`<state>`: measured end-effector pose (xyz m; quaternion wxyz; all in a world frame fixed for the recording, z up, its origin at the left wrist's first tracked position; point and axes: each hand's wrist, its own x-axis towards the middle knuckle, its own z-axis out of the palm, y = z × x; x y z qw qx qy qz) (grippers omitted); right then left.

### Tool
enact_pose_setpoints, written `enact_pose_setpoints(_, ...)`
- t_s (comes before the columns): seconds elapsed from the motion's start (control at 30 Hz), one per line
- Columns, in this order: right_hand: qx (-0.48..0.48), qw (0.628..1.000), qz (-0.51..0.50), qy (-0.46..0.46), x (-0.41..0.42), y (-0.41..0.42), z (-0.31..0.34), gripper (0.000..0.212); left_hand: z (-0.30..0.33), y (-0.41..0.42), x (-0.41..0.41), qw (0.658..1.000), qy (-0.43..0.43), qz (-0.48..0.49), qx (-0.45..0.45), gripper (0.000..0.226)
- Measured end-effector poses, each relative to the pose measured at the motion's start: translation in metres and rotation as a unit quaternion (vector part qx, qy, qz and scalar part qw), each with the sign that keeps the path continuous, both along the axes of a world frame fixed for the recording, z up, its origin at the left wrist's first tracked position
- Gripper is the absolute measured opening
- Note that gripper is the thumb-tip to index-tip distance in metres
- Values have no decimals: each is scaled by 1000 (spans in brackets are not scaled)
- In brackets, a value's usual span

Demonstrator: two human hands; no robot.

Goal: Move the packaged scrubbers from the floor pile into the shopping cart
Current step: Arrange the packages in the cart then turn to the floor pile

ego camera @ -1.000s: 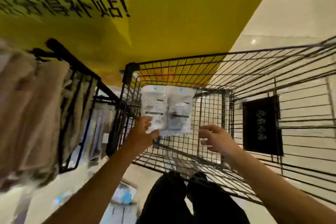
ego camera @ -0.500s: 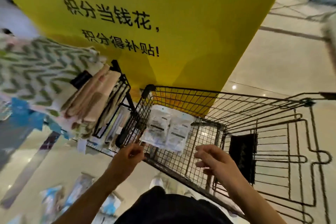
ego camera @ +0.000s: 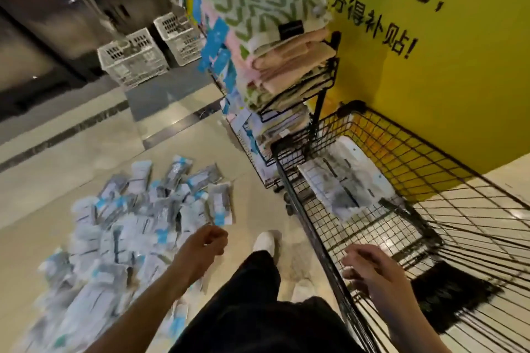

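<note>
A big pile of packaged scrubbers [ego camera: 137,223], in clear and blue-white wrappers, lies on the tiled floor at the left. The black wire shopping cart [ego camera: 321,241] stands at the right against a yellow wall. Two white packaged scrubbers [ego camera: 344,178] lie inside it at the far end. My left hand [ego camera: 205,246] hovers over the near right edge of the pile, fingers curled, holding nothing. My right hand [ego camera: 370,269] hangs over the cart's near rim with loose fingers, empty.
A black wire rack [ego camera: 298,86] stacked with folded towels stands just left of the cart. Two white plastic crates [ego camera: 134,60] sit on the floor at the back. My dark trouser legs and white shoe [ego camera: 265,241] stand between pile and cart.
The two packets went from my left hand's grip into the cart. My view swung left and down from the cart to the floor pile, and my left hand moved over the pile.
</note>
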<state>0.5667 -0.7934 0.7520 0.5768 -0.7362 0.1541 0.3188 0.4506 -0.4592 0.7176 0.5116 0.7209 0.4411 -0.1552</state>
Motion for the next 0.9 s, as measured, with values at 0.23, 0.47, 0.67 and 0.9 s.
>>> enact_pose_setpoints(0.23, -10, 989, 148, 20, 3, 58, -5, 11, 4, 27, -108, 987, 15, 154, 40, 11)
enact_pose_setpoints(0.47, -28, 931, 363, -7, -34, 173, 10, 11, -7, 34, -232, 957, 33, 287, 24, 13)
enact_pose_setpoints(0.67, -34, 868, 494, -30, -130, 279, 10, 11, -25, 34, -377, 905, 49, 422, -11, 12)
enact_pose_setpoints(0.9, -65, 808, 584, -28, -287, 371, -29, 7, -37, 41, -535, 851, 73, 517, -52, 12)
